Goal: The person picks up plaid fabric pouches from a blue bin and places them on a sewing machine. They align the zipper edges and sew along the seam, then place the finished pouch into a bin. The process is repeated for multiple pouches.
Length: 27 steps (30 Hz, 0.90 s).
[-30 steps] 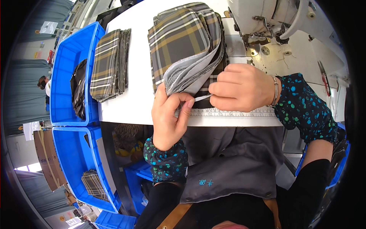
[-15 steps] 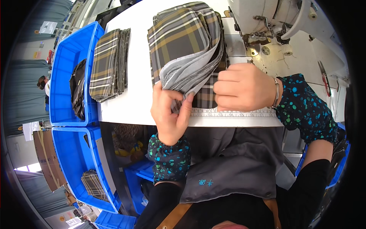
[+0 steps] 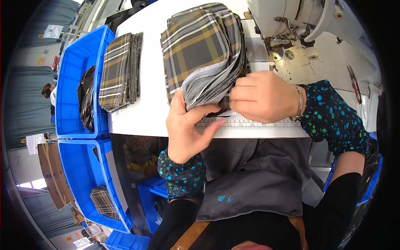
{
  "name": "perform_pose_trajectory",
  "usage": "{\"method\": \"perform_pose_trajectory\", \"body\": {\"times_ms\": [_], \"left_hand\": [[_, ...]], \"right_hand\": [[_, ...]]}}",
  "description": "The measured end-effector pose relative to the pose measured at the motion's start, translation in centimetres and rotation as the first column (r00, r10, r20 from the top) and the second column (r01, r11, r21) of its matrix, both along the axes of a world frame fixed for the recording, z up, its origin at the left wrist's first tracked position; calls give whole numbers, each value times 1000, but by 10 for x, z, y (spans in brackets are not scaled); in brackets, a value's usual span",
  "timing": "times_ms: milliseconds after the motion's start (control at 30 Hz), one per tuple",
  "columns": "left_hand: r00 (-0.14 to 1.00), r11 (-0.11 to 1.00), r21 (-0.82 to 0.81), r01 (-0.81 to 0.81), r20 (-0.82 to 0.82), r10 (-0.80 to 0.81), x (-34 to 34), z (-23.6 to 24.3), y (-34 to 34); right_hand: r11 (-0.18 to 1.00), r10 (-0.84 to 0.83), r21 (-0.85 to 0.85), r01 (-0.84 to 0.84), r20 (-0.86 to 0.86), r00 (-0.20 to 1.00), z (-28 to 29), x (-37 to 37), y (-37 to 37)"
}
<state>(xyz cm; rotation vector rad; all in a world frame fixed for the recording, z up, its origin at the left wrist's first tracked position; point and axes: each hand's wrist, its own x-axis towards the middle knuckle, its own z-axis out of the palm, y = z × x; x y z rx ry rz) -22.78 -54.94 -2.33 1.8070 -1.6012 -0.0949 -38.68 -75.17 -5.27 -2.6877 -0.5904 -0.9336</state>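
A thick stack of plaid fabric pieces point(image 3: 193, 46) lies on the white table in front of me. Its near edge is curled back, so the pale grey undersides fan out in layers. My left hand point(image 3: 185, 129) is at the near left of this curl, thumb and index finger apart, the other fingers against the stack's side. At the near right corner of the stack, my right hand point(image 3: 266, 98) is closed in a fist with its knuckles against the cloth. Whatever its fingers grip is hidden.
A ruler strip point(image 3: 254, 125) runs along the table's front edge. A sewing machine point(image 3: 287, 25) stands far right, with scissors point(image 3: 355, 83) beyond my right wrist. Another plaid stack point(image 3: 121, 71) lies left, beside a blue bin point(image 3: 62, 104). A lower blue bin point(image 3: 73, 166) holds plaid pieces.
My left thumb and index finger have parted from the curled layers, and the thumb has moved right. The curled edge has shifted right and fans wider. My right fist has moved slightly left.
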Motion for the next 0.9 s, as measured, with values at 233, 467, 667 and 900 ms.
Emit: {"method": "perform_pose_trajectory", "body": {"times_ms": [233,467,667,900], "left_hand": [[1000,999,13,-29,-3,29,2,-7,2],[998,998,-44,-38,-57,36,1,-7,1],[993,997,-8,-80,-93,79,0,-8,3],[991,993,-29,-117,-69,115,-3,-11,2]], "right_hand": [[997,6,74,-6,-2,1000,0,1,-1],[991,97,-91,-101,-49,994,15,-2,-21],[966,87,-245,-80,20,996,15,1,-26],[968,82,-240,-69,43,996,8,0,-25]]}}
